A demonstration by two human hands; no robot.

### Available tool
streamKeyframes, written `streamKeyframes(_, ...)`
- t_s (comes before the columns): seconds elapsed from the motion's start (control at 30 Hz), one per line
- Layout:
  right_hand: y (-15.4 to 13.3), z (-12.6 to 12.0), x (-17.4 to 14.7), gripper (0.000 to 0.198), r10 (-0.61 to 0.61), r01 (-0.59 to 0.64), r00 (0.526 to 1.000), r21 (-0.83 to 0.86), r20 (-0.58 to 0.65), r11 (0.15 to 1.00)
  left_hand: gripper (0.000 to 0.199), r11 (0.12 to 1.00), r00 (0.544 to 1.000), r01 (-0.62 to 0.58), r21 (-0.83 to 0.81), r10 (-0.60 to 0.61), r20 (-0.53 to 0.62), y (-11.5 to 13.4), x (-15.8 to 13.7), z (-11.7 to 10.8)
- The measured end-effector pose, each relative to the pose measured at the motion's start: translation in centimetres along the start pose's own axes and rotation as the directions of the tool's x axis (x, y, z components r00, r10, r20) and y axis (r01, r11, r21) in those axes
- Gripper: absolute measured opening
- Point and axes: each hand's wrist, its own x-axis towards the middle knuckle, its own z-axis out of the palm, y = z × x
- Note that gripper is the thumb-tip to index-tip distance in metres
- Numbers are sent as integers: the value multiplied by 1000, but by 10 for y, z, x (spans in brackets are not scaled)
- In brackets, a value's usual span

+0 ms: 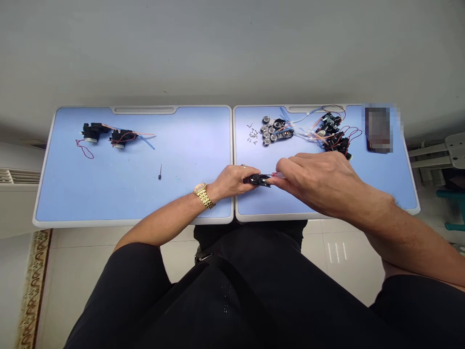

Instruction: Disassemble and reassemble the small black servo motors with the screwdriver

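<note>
My left hand, a ring on one finger and a gold watch on the wrist, grips a small black plastic assembly over the seam between two blue table tops. My right hand is closed from the right around what looks like a small screwdriver with a reddish, see-through handle. Its thin shaft points left along the top of the assembly; the tip is hard to make out. The right fingers are close against the assembly's right end. Behind my hands lie loose small screws and several round silver-and-black parts.
Black assemblies with wires lie at the back right, beside a pixelated dark object. Two more wired black assemblies sit on the left table top. A small black-handled tool lies nearer me.
</note>
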Motion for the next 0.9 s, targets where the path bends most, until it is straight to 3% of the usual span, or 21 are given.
streamKeyframes(0.3,7,14,4,32,-91,102,992,133,-84,986,16,998,997,66,-15,-65,45,5,1,-3)
streamKeyframes(0.57,2,11,7,53,24,-27,997,-49,-67,998,11,998,998,52,-16,-52,45,4,1,-2)
streamKeyframes(0.77,3,14,8,34,-82,93,992,127,-95,987,11,999,999,35,-14,-34,41,3,2,-1)
streamKeyframes(0.9,7,18,9,37,-80,89,992,95,-102,991,14,999,999,49,-16,-48,19,2,1,-1)
